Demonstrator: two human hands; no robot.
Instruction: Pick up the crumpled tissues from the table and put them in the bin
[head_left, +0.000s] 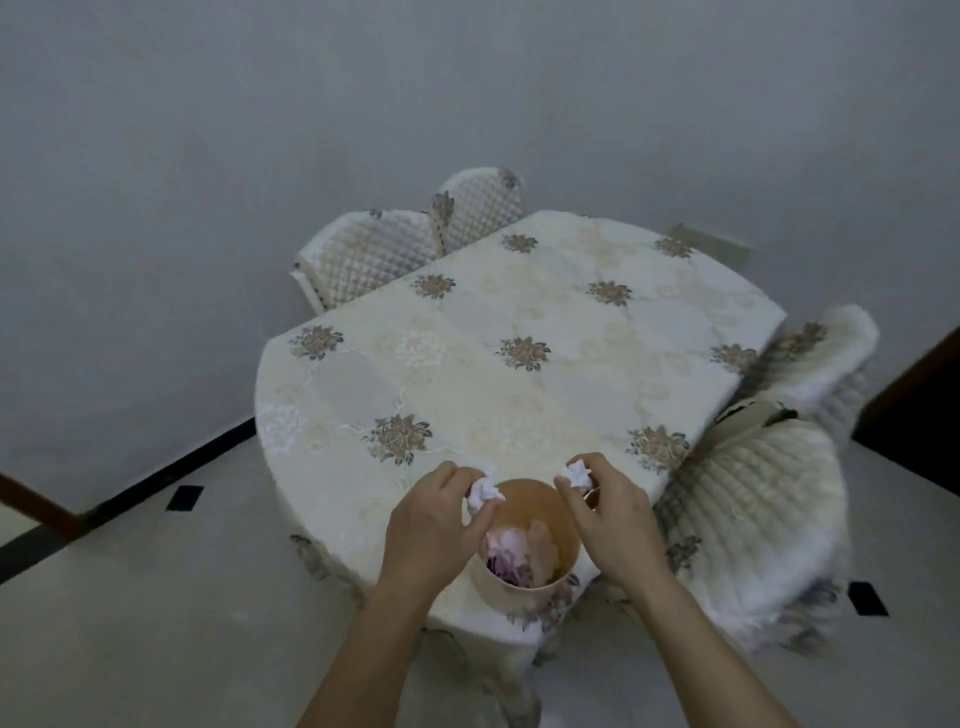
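Note:
A small round cream bin (519, 590) with a tan inside stands at the near edge of the table (519, 332). Crumpled pink, purple and beige scraps lie inside it. My left hand (431, 525) pinches a white crumpled tissue (482, 492) over the bin's left rim. My right hand (610, 514) pinches a second white crumpled tissue (575, 475) just above the bin's far right rim. Both forearms reach in from the bottom of the view.
The table wears a cream cloth with brown flower prints. Two quilted chairs (395, 249) stand at its far left side. Two fluffy white chairs (763, 499) stand at its right. Pale tiled floor with a black border strip (171, 478) lies to the left.

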